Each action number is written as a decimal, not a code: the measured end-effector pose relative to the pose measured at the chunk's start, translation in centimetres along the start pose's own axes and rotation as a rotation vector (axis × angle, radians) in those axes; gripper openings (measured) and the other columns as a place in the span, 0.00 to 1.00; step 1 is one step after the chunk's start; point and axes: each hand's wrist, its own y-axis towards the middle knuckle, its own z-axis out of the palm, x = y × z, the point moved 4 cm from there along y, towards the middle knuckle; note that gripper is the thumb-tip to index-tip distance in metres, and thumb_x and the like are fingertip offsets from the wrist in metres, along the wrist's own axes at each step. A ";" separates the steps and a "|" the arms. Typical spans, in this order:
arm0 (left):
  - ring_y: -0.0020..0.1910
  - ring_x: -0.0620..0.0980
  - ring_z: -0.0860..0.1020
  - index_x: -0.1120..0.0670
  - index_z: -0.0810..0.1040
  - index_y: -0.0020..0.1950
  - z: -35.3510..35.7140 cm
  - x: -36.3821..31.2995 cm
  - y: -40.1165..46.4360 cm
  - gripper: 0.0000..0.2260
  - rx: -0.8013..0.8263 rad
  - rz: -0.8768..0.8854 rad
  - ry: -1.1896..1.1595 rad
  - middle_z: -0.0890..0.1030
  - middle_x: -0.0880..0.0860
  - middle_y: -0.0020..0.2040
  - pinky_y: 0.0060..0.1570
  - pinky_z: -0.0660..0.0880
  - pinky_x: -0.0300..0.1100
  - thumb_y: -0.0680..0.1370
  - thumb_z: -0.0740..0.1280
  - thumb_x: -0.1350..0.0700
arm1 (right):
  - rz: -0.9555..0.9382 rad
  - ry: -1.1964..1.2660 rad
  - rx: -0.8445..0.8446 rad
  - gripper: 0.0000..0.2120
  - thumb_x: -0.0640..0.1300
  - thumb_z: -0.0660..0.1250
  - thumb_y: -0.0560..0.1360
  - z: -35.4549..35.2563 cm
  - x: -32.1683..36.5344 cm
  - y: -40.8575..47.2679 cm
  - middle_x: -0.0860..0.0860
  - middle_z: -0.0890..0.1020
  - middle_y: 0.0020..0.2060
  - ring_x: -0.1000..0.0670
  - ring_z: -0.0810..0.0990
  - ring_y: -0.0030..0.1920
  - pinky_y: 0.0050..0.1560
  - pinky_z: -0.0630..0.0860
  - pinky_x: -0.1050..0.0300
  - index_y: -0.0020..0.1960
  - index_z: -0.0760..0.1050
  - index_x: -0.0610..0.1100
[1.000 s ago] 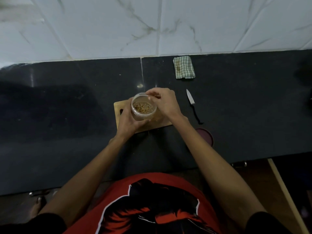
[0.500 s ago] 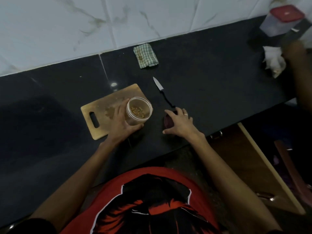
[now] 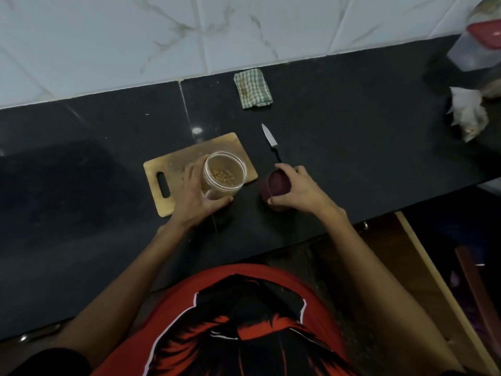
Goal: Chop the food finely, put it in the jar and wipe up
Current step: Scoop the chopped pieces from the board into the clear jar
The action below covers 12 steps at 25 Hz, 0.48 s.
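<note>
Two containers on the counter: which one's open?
The clear plastic jar gripped by the left hand, holding chopped bits. The far-right clear container carries its red lid.

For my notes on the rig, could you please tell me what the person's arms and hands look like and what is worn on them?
Both forearms are bare. The left hand and right hand wear no gloves. No ring or watch can be made out. Black sleeve edges show at the upper arms in the bottom corners. The shirt is red with a black and white print.
</note>
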 end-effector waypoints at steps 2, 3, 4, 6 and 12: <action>0.66 0.43 0.62 0.48 0.59 0.73 -1.0 0.4 -0.1 0.45 -0.018 -0.011 -0.019 0.65 0.52 0.68 0.64 0.62 0.39 0.62 0.72 0.36 | -0.096 0.077 0.000 0.43 0.54 0.78 0.68 -1.3 2.3 0.7 0.48 0.65 0.67 0.47 0.68 0.66 0.65 0.69 0.53 0.76 0.59 0.55; 0.67 0.44 0.63 0.48 0.60 0.73 -1.5 0.6 -0.1 0.45 -0.025 -0.018 -0.022 0.65 0.52 0.67 0.65 0.62 0.40 0.62 0.73 0.36 | -0.144 0.112 0.001 0.43 0.53 0.78 0.67 -1.9 3.6 1.2 0.48 0.66 0.66 0.48 0.69 0.65 0.65 0.68 0.55 0.76 0.60 0.55; 0.67 0.45 0.63 0.48 0.59 0.73 -2.2 0.7 0.0 0.45 -0.039 -0.025 -0.019 0.64 0.52 0.68 0.65 0.62 0.41 0.62 0.73 0.37 | -0.194 0.144 0.012 0.43 0.53 0.78 0.67 -2.4 5.0 1.8 0.50 0.67 0.65 0.50 0.69 0.65 0.65 0.68 0.56 0.76 0.61 0.54; 0.69 0.47 0.62 0.48 0.59 0.74 -3.3 0.9 0.2 0.45 -0.068 -0.038 -0.010 0.64 0.52 0.69 0.66 0.63 0.43 0.61 0.73 0.38 | -0.288 0.178 0.046 0.43 0.54 0.78 0.67 -3.0 7.6 3.1 0.51 0.68 0.64 0.50 0.70 0.67 0.68 0.68 0.54 0.76 0.62 0.53; 0.67 0.49 0.64 0.51 0.57 0.74 -7.1 1.6 1.6 0.46 -0.160 -0.113 0.071 0.66 0.51 0.69 0.66 0.67 0.49 0.62 0.79 0.49 | -0.519 0.045 0.170 0.39 0.52 0.77 0.69 -3.3 15.4 6.3 0.47 0.67 0.65 0.45 0.70 0.67 0.69 0.69 0.47 0.74 0.62 0.57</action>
